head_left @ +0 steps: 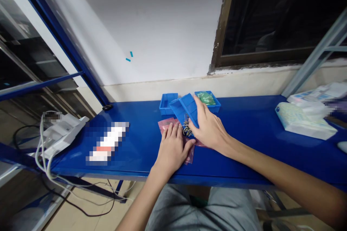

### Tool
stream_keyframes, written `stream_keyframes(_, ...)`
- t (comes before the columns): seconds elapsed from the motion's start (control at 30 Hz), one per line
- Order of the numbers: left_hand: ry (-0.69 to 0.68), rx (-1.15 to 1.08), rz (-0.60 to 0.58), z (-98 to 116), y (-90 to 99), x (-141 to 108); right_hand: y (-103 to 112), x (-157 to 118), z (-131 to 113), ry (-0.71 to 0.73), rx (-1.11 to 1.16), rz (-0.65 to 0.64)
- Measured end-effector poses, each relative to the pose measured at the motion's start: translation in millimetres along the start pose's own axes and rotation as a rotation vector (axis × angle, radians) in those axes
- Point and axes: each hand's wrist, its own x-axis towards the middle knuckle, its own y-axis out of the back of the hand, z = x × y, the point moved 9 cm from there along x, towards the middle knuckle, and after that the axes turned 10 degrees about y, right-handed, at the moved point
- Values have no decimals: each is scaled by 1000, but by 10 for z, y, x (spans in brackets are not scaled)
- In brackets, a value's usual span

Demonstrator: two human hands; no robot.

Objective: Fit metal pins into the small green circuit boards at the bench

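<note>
My right hand (210,126) grips a small blue plastic bin (187,104) by its right side and tilts it. Several small metal pin-like parts (186,126) lie at its lower edge, beside my right thumb. Fingers outstretched, my left hand (171,146) rests on pink plastic bags (189,156) on the table, with its fingertips close to the metal parts. What lies beneath that palm is hidden. Behind the tilted bin stand another blue bin (164,109) and, to the right, a blue bin (215,108) holding a green packet (206,98).
The blue table (141,144) runs along a white wall. At its left are a white power strip (62,135) with cables and a blurred-out white item (110,144). A pack of tissues (305,121) and plastic bags (320,97) sit at the right.
</note>
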Motion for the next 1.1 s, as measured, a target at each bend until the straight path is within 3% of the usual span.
stream_keyframes(0.3, 10, -34, -11, -22, 4, 1, 50, 6, -11, 27, -68, 16)
stream_keyframes(0.7, 10, -57, 27, 7, 149, 85, 102, 33, 46, 60, -20, 25)
stream_keyframes(0.87, 81, -112, 34, -62, 200, 131, 119, 50, 99, 85, 25, 37)
stream_keyframes(1.1, 59, -164, 4, -35, 101, 161, 151, 70, 129, 138, 29, 54)
